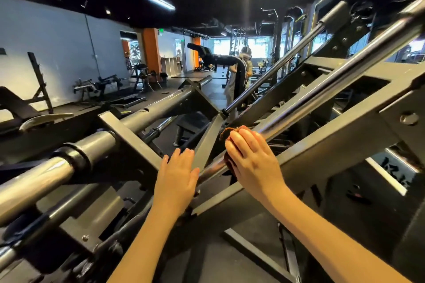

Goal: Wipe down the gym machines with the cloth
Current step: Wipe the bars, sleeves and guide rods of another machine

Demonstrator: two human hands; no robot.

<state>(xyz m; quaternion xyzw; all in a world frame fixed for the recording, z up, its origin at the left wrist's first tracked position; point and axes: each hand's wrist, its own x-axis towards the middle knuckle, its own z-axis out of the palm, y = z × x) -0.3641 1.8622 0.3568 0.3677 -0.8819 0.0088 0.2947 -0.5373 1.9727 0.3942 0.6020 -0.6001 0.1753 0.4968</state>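
Note:
A dark grey leg-press machine (322,135) fills the view, with chrome guide rails running diagonally up to the right. My right hand (253,156) grips a dark brown cloth (226,133) wrapped round the nearer chrome rail (322,89); only the cloth's edges show above and below my fingers. My left hand (177,174) rests with straight fingers on the grey frame just left of that rail, holding nothing.
A thick chrome weight sleeve (34,181) juts out at the lower left. A second chrome rail (276,66) runs behind. A person (232,82) stands at a machine further back. Benches and racks (103,87) line the left wall.

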